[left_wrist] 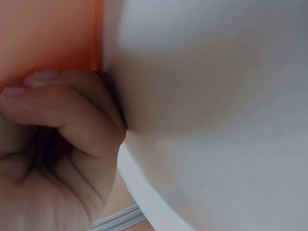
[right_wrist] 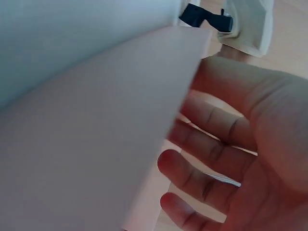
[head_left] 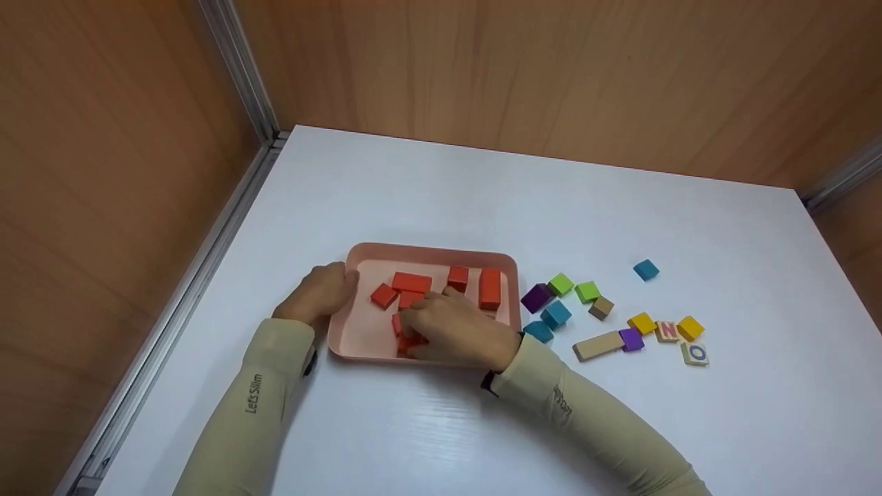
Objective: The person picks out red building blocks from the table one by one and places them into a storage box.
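A pink tray [head_left: 427, 249] sits on the white table [head_left: 482, 193] and holds several red blocks [head_left: 411, 282]. My left hand [head_left: 325, 291] is at the tray's left rim, thumb on the rim, and in the left wrist view its fingers [left_wrist: 57, 110] are curled beside the tray. My right hand [head_left: 422, 321] lies palm down inside the tray over more red blocks [head_left: 409, 342], fingertips touching them. In the right wrist view its fingers [right_wrist: 207, 120] are loosely bent behind the tray wall [right_wrist: 96, 144], and the fingertips are hidden.
Right of the tray lie loose blocks: purple [head_left: 536, 297], green [head_left: 560, 284], blue [head_left: 555, 314], yellow [head_left: 641, 322], a long wooden piece [head_left: 597, 345] and letter tiles N [head_left: 667, 331] and O [head_left: 696, 353]. Wooden walls enclose the table at the left and back.
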